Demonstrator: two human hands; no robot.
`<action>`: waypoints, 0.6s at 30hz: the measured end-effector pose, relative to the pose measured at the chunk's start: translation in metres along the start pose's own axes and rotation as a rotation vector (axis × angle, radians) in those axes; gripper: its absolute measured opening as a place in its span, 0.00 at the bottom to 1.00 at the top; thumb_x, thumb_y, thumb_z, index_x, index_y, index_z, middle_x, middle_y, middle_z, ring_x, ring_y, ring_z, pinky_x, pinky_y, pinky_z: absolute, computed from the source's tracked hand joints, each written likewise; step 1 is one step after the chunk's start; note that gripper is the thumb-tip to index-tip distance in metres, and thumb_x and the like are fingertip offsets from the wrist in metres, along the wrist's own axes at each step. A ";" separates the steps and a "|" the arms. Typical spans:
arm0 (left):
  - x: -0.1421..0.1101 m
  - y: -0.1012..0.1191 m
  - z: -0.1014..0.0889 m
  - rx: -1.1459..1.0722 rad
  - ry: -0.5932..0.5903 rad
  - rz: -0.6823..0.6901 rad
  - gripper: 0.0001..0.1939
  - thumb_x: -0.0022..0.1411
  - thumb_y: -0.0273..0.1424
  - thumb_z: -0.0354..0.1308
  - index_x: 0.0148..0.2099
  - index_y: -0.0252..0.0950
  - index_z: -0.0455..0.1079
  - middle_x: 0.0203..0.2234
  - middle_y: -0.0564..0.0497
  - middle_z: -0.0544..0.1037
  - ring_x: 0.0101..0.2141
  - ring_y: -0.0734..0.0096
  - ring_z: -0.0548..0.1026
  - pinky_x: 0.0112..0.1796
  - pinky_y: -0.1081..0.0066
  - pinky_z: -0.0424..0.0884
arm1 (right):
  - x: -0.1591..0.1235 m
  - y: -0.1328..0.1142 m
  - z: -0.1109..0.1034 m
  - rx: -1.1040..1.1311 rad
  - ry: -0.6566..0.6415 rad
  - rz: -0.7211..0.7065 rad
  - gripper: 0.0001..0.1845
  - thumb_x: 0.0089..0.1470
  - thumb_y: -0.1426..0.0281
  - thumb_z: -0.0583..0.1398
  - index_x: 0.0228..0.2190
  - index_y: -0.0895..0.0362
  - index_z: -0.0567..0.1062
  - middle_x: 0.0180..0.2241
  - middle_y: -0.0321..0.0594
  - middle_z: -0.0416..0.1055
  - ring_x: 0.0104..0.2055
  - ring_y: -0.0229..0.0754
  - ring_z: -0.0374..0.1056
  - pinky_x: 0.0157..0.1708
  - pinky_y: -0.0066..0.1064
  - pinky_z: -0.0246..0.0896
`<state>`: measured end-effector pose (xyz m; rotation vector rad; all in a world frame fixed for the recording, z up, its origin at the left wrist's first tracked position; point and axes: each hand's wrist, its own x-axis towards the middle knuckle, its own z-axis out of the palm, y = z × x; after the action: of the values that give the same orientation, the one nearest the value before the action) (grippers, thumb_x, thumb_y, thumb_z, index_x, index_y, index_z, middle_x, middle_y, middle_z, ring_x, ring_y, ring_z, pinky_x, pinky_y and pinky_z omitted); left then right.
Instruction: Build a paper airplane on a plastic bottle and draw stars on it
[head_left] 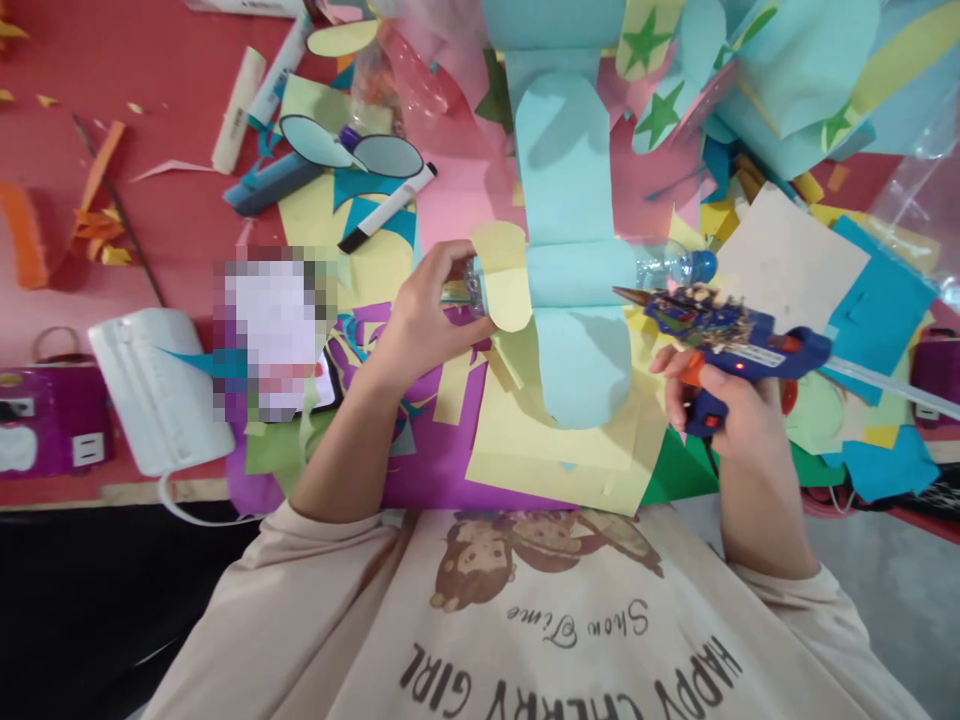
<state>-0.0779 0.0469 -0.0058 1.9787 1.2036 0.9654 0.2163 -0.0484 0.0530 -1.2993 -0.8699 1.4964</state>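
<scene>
My right hand [739,400] is wrapped round a blue glue gun [750,340] with an orange trigger. A clear glue stick [892,385] sticks out of its back, and its nozzle points left. My left hand [420,310] grips the left end of a clear plastic bottle [660,265] lying on its side, its blue cap to the right. Light blue paper [577,275] wraps the bottle's middle, with rounded light blue wings [566,150] reaching away from and toward me. A pale yellow rounded paper piece [502,280] sits at the bottle's left end, beside my left fingers.
Paper sheets and scraps cover the red table [172,60]. A black-and-white marker [386,210], blue-rimmed paper ovals [386,155] and a white power bank-like box [161,390] lie to the left. A cream paper square [791,255] lies at right. Light blue shapes with green stars [660,115] stand behind.
</scene>
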 end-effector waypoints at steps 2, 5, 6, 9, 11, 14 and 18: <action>0.000 0.000 0.000 -0.008 0.003 -0.001 0.26 0.56 0.42 0.67 0.54 0.43 0.65 0.49 0.49 0.75 0.47 0.59 0.76 0.48 0.58 0.76 | 0.004 0.003 0.008 -0.047 -0.028 0.032 0.11 0.49 0.61 0.66 0.26 0.56 0.78 0.29 0.38 0.75 0.16 0.33 0.65 0.15 0.28 0.57; 0.001 0.000 0.001 -0.035 -0.002 0.006 0.26 0.56 0.41 0.67 0.54 0.43 0.65 0.49 0.49 0.74 0.48 0.60 0.76 0.49 0.59 0.77 | 0.008 0.007 0.017 -0.168 -0.047 0.070 0.14 0.51 0.57 0.65 0.25 0.56 0.77 0.22 0.35 0.72 0.18 0.33 0.64 0.18 0.28 0.59; 0.001 0.000 0.000 -0.041 -0.003 0.008 0.26 0.55 0.41 0.67 0.54 0.43 0.65 0.49 0.49 0.74 0.48 0.60 0.76 0.49 0.59 0.77 | 0.009 0.008 0.020 -0.204 -0.047 0.080 0.15 0.52 0.56 0.65 0.25 0.56 0.76 0.19 0.34 0.70 0.18 0.34 0.64 0.18 0.27 0.59; 0.001 0.002 0.000 -0.043 -0.005 0.000 0.25 0.56 0.39 0.67 0.54 0.45 0.65 0.49 0.50 0.74 0.49 0.62 0.76 0.50 0.60 0.76 | 0.011 0.012 0.024 -0.275 -0.030 0.102 0.16 0.52 0.55 0.65 0.24 0.55 0.75 0.16 0.33 0.68 0.17 0.34 0.64 0.18 0.27 0.59; 0.000 0.002 -0.001 -0.046 -0.011 -0.012 0.24 0.57 0.39 0.67 0.54 0.47 0.65 0.50 0.51 0.74 0.50 0.62 0.76 0.51 0.60 0.76 | 0.012 0.014 0.026 -0.303 -0.014 0.111 0.17 0.51 0.55 0.65 0.23 0.56 0.75 0.16 0.33 0.68 0.17 0.34 0.64 0.18 0.27 0.60; 0.000 0.002 -0.001 -0.053 -0.026 -0.004 0.26 0.57 0.40 0.67 0.55 0.45 0.64 0.50 0.51 0.74 0.50 0.62 0.75 0.52 0.59 0.76 | 0.015 0.017 0.027 -0.316 -0.016 0.124 0.18 0.52 0.54 0.64 0.22 0.56 0.74 0.16 0.32 0.68 0.17 0.34 0.64 0.19 0.27 0.60; 0.000 0.000 0.000 -0.051 -0.018 0.006 0.27 0.56 0.41 0.68 0.55 0.44 0.65 0.50 0.50 0.74 0.50 0.61 0.76 0.51 0.58 0.77 | 0.017 0.017 0.028 -0.328 -0.028 0.128 0.19 0.52 0.54 0.64 0.21 0.56 0.72 0.14 0.32 0.67 0.17 0.33 0.62 0.19 0.26 0.59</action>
<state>-0.0782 0.0473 -0.0055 1.9486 1.1522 0.9696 0.1858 -0.0359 0.0367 -1.5998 -1.1022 1.5168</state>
